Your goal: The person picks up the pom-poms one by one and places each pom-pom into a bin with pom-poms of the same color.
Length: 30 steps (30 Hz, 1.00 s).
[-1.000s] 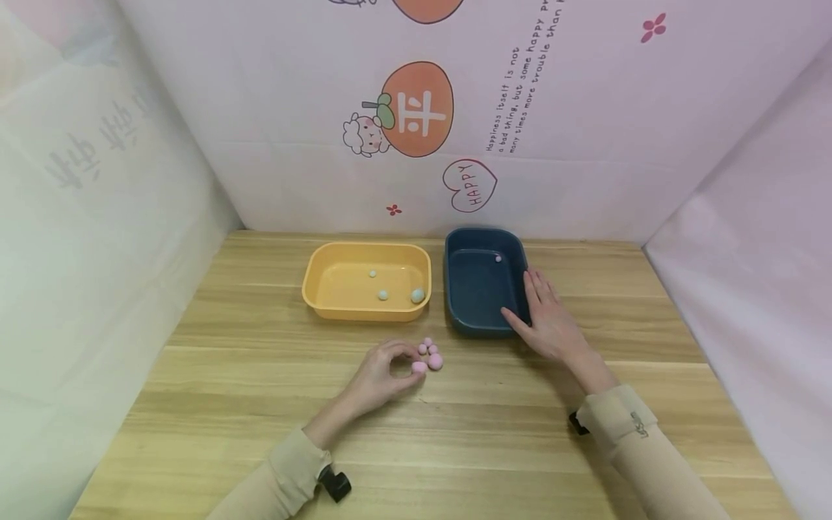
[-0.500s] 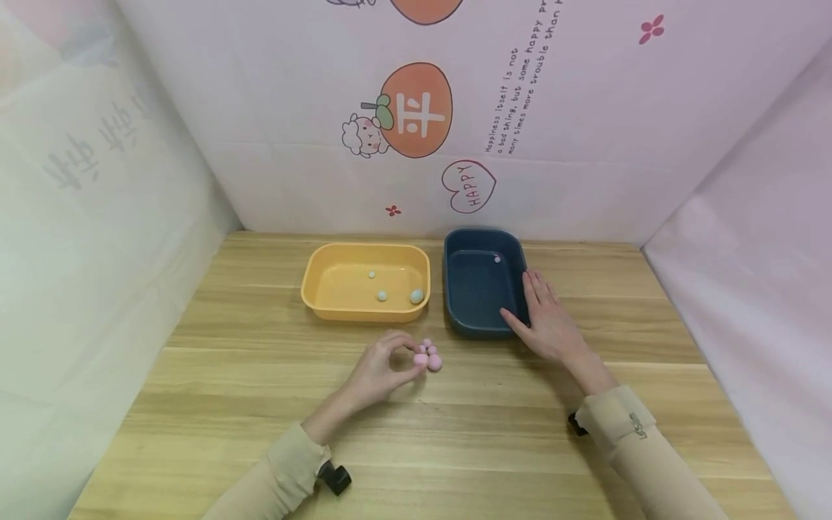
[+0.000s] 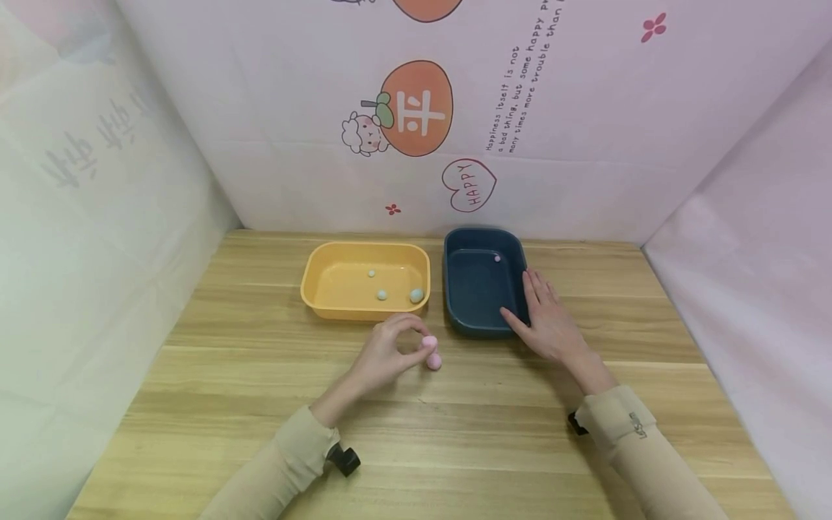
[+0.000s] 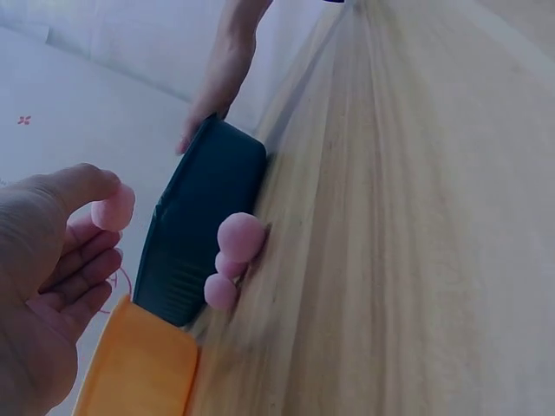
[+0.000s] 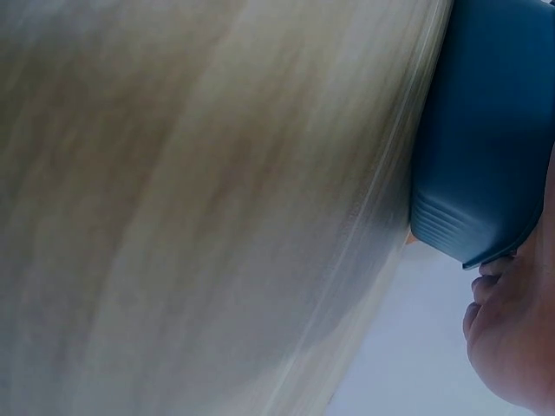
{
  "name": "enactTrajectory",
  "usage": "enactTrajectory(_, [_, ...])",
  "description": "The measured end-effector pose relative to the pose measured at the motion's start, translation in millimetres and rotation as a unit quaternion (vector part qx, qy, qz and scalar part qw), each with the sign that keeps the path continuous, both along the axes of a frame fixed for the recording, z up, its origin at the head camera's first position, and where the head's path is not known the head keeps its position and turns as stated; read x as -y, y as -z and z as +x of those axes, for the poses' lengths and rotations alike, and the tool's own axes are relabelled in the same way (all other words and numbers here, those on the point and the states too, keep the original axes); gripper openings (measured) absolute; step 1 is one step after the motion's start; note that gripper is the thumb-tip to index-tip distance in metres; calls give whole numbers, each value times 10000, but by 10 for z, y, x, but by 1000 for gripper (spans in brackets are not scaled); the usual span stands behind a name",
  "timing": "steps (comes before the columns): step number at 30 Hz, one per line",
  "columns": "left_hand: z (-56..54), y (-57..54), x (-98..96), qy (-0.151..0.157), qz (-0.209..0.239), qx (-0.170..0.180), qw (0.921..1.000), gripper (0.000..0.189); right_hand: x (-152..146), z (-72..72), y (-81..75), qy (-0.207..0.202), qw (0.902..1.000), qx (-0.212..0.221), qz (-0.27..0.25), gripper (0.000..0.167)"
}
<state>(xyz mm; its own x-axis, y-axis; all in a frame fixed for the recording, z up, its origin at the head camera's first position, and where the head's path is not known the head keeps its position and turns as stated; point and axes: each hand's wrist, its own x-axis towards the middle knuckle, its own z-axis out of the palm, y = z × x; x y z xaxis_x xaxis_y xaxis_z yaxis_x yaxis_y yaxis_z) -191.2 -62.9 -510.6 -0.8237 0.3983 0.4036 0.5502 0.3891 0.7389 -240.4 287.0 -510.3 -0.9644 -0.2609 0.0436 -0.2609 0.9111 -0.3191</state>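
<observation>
My left hand point(image 3: 385, 354) pinches a pink ball point(image 3: 429, 341) between thumb and fingertips, above the table in front of the two bins. In the left wrist view several more pink balls point(image 4: 240, 237) sit bunched on the wood, the biggest nearest; the head view shows the big one point(image 3: 433, 361), with the smaller ones hidden behind the hand and the held ball. My right hand point(image 3: 549, 318) rests on the right rim of the dark blue bin point(image 3: 479, 332), fingers along its side and thumb over the front corner. One tiny pink ball point(image 3: 497, 258) lies inside that bin.
Left of the blue bin stands a yellow bin point(image 3: 364, 315) holding pale green balls point(image 3: 416, 295) of differing sizes. Both bins are near the back of the wooden table point(image 3: 455, 448), close to a printed white cloth point(image 3: 292, 180) that also hangs at the sides.
My left hand has lifted the pink ball up and slightly right, from beside the bunch to above it, covering the small balls. The right hand stays on the blue bin.
</observation>
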Motion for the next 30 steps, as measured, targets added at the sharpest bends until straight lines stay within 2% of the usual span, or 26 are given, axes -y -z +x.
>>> enactTrajectory(11, [-128,-46,-135,43,115,134,9998,21,-4,-4,-8,14,10000,-10,58,100])
enactTrajectory(25, [-339,-64,-375,27,114,-4,9999,17,-3,-1,-14,-1,9999,-49,100,99])
enactTrajectory(30, [-403,-93,-466,189,191,59,9996,17,0,9,-19,25,10000,-29,85,99])
